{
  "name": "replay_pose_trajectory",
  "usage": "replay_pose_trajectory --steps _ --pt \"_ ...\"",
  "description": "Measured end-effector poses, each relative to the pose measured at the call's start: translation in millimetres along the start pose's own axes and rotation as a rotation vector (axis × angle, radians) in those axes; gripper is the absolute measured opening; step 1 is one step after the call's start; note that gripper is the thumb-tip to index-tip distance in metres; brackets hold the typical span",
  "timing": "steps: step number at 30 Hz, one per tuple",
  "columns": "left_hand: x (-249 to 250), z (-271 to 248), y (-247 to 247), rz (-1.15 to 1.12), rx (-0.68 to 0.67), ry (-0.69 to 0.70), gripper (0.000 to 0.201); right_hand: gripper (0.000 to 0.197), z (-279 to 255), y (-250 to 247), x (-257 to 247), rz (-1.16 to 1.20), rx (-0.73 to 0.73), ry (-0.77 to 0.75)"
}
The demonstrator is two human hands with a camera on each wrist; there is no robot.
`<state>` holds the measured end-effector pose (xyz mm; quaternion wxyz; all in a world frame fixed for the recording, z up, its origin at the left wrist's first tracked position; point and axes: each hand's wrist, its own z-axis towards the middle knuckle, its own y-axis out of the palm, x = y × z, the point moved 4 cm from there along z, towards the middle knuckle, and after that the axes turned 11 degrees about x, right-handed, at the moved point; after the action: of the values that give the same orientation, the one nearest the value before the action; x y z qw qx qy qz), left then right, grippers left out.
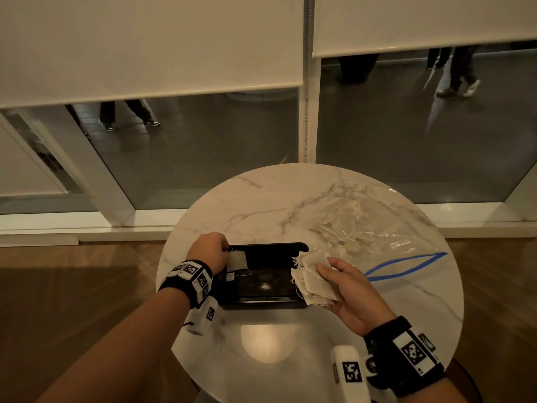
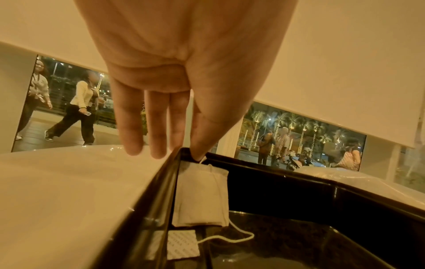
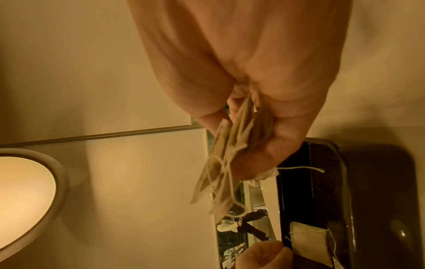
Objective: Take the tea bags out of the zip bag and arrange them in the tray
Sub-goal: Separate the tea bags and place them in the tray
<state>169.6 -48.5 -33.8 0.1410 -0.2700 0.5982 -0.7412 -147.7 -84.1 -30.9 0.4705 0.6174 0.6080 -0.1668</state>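
A black tray (image 1: 267, 298) sits at the middle of a round marble table (image 1: 290, 193). My left hand (image 1: 223, 250) is at the tray's far left corner. Its thumb and forefinger (image 2: 200, 145) pinch the top of one tea bag (image 2: 201, 194), which leans against the tray's left wall (image 2: 158, 200). The tea bag's string and paper tag (image 2: 182, 243) lie on the tray floor. My right hand (image 1: 327, 283) holds a bundle of several tea bags (image 1: 311, 279) over the tray's right end, strings dangling (image 3: 220, 174). The clear zip bag (image 1: 377, 237) with a blue zip lies open at the right, with more tea bags inside.
The table's near part shows a bright lamp reflection (image 1: 268, 341). Beyond the far table edge is a glass wall with half-lowered blinds (image 1: 151, 48), and people walk outside (image 2: 80, 109). Wooden floor (image 1: 72, 286) surrounds the table.
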Motion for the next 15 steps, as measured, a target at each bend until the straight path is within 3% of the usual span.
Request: replay_pose_trajectory --steps 5,8,10,13,15 --pt "20.0 -16.9 -25.6 -0.102 0.142 -0.001 0.011 0.026 -6.4 4.0 -2.3 -0.004 -0.087 0.006" --pt "43.4 -36.7 -36.9 -0.437 0.155 -0.018 0.007 0.034 -12.5 11.5 -2.5 0.014 -0.180 0.022" --pt "63.1 -54.8 -35.1 -0.677 -0.015 -0.047 0.012 0.038 -16.5 18.4 -2.2 0.063 -0.243 0.038" --pt "97.2 -87.0 -33.4 -1.027 -0.376 -0.105 0.026 0.036 -21.9 26.7 -3.2 0.156 -0.324 0.061" --pt "114.4 -105.0 -39.5 -1.239 -0.525 -0.166 0.029 0.035 -23.6 27.3 -3.6 0.201 -0.336 0.076"
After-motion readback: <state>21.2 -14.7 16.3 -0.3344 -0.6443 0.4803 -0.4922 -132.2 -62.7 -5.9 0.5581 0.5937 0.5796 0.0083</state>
